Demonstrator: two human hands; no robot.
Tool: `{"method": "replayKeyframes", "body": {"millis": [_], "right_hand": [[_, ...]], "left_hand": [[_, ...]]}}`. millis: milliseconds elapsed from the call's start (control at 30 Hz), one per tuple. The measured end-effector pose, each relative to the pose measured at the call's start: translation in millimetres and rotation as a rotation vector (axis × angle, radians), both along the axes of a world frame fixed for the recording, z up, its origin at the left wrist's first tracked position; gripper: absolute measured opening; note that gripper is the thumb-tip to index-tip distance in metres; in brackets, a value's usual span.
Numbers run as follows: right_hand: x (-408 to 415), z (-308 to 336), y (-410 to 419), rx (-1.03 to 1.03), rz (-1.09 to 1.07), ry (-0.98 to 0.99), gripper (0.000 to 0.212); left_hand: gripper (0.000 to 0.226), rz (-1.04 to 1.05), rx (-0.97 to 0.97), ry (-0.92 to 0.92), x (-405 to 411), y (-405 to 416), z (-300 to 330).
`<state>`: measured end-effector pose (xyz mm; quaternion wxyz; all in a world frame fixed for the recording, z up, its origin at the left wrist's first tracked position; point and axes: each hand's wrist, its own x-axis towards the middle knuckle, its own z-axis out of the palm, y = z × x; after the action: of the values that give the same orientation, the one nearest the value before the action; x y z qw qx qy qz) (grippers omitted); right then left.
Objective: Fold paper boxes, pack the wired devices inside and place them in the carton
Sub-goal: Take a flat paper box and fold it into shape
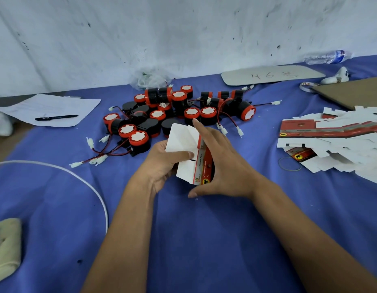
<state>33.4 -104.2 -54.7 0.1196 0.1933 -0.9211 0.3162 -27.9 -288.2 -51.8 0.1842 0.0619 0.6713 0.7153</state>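
Head view, wide-angle. Illumination even and diffuse, moderately bright; source direction cannot be told. Shadows soft and faint: a thin one under the right hand (pixel 223 166) on the blue cloth (pixel 183 240). Slight overexposure on the white wall (pixel 141 34) and the white box flaps (pixel 183 140). Overall softness, fine print unreadable. Barrel distortion bends the table's far edge. Forearms near the bottom edge stretched and blurred; the bottle (pixel 329 57) at top right smeared.
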Motion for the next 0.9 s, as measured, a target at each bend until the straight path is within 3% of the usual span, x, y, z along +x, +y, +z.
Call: {"method": "replayKeyframes", "body": {"millis": [233, 433, 633, 800, 900], "right_hand": [[1, 0, -11, -0.013, 0.078, 0.039, 0.139], [0, -1, -1, 0.216, -0.06, -0.02, 0.149], [2, -1, 4, 0.261, -0.051, -0.036, 0.149], [3, 2, 5, 0.124, -0.034, -0.011, 0.144], [5, 3, 5, 0.096, -0.035, -0.005, 0.145]], "left_hand": [[0.04, 0.066, -0.102, -0.027, 5, 15, -3], [0.045, 0.152, -0.075, 0.0, 1, 8, -2], [0.046, 0.1, -0.052, -0.007, 2, 6, -2], [0.046, 0.004, 0.103, -0.083, 1, 0, -1], [0.044, 0.059, -0.05, 0.035, 0, 1, -3]]}}
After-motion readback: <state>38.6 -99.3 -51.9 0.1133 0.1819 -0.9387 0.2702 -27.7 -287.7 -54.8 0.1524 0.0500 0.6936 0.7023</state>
